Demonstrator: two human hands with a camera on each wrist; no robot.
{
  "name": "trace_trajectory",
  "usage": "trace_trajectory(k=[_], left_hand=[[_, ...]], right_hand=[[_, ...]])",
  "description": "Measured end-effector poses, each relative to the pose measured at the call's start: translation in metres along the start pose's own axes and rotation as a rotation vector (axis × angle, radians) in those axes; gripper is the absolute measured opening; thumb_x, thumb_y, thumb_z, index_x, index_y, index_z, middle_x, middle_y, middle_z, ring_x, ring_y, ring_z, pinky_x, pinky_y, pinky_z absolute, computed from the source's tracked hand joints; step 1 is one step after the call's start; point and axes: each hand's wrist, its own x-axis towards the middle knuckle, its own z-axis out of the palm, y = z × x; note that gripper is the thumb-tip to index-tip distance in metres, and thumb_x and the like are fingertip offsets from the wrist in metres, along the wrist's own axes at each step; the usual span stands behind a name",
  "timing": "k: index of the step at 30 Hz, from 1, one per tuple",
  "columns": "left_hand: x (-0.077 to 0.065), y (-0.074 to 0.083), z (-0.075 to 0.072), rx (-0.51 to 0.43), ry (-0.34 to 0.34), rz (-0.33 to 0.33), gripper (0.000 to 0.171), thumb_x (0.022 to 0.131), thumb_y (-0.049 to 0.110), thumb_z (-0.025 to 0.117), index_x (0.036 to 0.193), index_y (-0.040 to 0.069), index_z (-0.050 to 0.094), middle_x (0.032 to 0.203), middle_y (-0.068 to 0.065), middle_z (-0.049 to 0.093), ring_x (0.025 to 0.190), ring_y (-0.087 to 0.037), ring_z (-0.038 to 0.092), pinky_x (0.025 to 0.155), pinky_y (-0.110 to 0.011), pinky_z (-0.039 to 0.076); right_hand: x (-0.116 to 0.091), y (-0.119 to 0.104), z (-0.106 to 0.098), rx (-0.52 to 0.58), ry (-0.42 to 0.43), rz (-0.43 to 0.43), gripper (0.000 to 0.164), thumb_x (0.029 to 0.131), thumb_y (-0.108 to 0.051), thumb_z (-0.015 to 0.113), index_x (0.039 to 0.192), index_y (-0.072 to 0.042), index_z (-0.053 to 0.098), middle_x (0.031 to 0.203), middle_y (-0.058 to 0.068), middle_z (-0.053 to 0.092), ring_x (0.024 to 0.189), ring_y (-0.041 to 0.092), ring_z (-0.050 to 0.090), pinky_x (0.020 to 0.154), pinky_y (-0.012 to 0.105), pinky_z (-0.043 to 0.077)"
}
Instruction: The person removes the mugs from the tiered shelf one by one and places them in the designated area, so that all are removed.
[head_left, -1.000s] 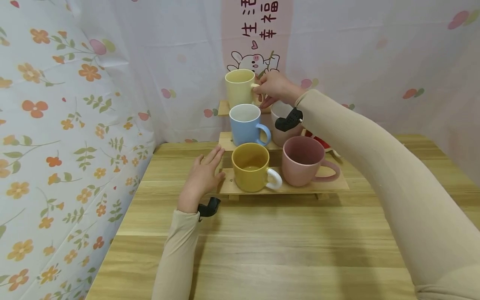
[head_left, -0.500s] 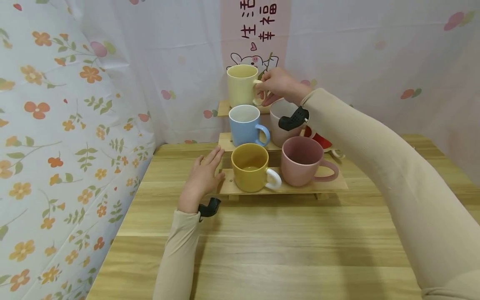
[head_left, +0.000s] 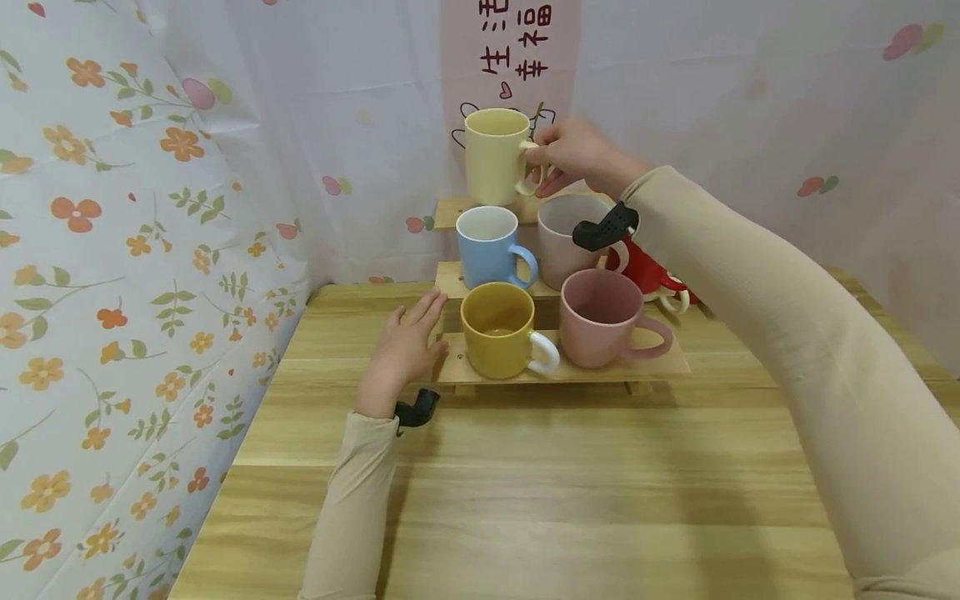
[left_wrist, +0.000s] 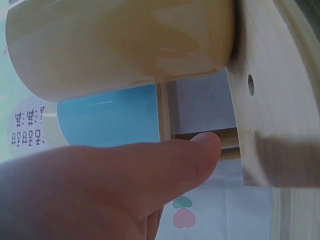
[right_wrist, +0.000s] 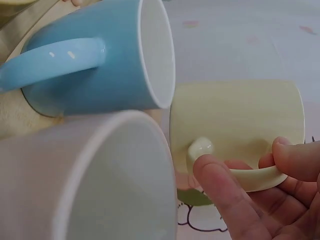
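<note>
My right hand (head_left: 585,154) pinches the handle of a pale yellow mug (head_left: 495,160) at the top tier of a stepped wooden rack (head_left: 448,282). Thumb and fingers meet round that handle in the right wrist view, where the mug (right_wrist: 240,112) lies sideways in the picture. My left hand (head_left: 402,354) is at the rack's left end, fingers extended along it. Its thumb (left_wrist: 200,155) reaches toward the rack's edge in the left wrist view, below an ochre mug (left_wrist: 125,45). This ochre mug (head_left: 498,350), with a white handle, stands on the lowest tier.
Beside the ochre mug stands a dusty pink mug (head_left: 596,337). On the middle tier are a light blue mug (head_left: 483,254) and a pale greyish-pink mug (head_left: 558,250), close below my right hand. Red cups (head_left: 643,271) sit behind the rack's right side. A patterned curtain (head_left: 360,167) hangs behind.
The pale yellow mug has risen from the top tier and shifted right, held by its handle in my right hand. My left hand stays at the rack's left end.
</note>
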Motion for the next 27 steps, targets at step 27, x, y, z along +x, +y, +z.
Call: trace_trajectory(k=[27], left_hand=[[0.000,0.003,0.001,-0.050,-0.008,-0.020,0.071,0.096,0.021,0.057,0.154,0.012,0.017,0.162,-0.002,0.010,0.144,-0.042,0.014,0.119,-0.050,0.010]], right_hand=[[-0.025,0.033,-0.046,0.140,0.096,0.048,0.028,0.098,-0.023,0.053,0.097,0.006,0.052,0.066,-0.001,0.059,0.054,0.010,0.065,0.060,0.023,0.058]])
